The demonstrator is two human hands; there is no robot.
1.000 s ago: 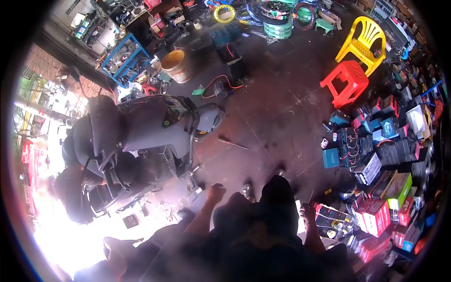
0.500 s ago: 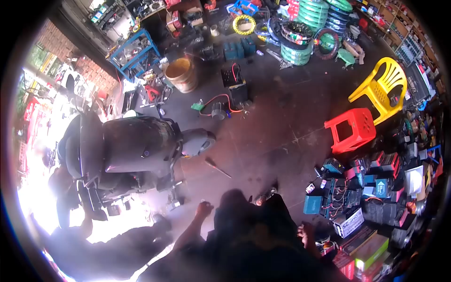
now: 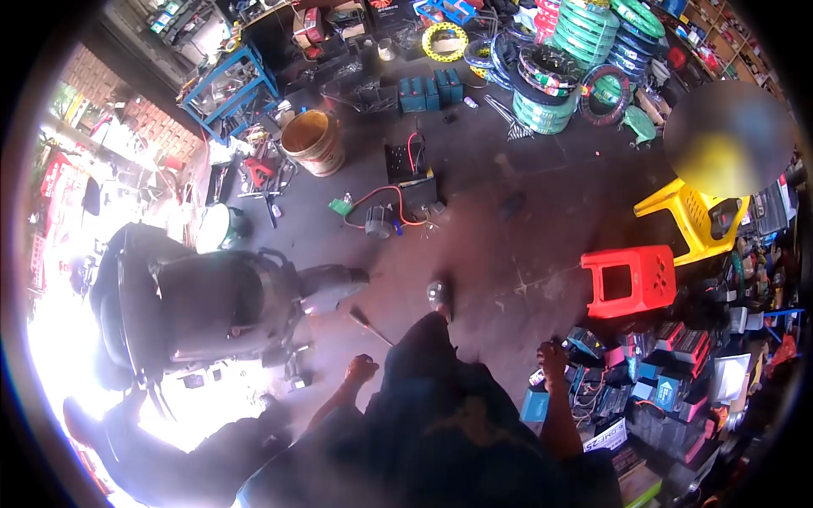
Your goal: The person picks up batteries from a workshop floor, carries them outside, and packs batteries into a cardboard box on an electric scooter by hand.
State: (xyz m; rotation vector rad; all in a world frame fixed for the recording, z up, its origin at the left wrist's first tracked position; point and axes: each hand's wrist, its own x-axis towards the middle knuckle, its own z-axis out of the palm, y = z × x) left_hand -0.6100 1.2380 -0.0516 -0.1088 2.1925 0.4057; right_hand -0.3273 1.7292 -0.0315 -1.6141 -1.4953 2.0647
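My left hand (image 3: 362,369) hangs beside my body at the lower middle, its fingers curled; anything in it is too small to make out. To its upper left is a parked dark scooter (image 3: 212,296), and a thin dark tool (image 3: 369,325) lies on the floor just above the hand. On the other side of my body, my right hand (image 3: 552,360) hangs with bent fingers near the batteries (image 3: 584,341). Whether it holds something cannot be seen. One shoe (image 3: 437,295) shows in front of me.
A red stool (image 3: 631,281) and a yellow chair (image 3: 694,222) stand at the right. Ahead are a bucket (image 3: 313,142), a motor (image 3: 378,223) with a red cable, and stacked tyres (image 3: 544,110). Another person (image 3: 195,453) is at the lower left, beside the scooter.
The floor objects have shifted down in view, and the scooter down and left. One foot has come forward. Both hands remain beside my body.
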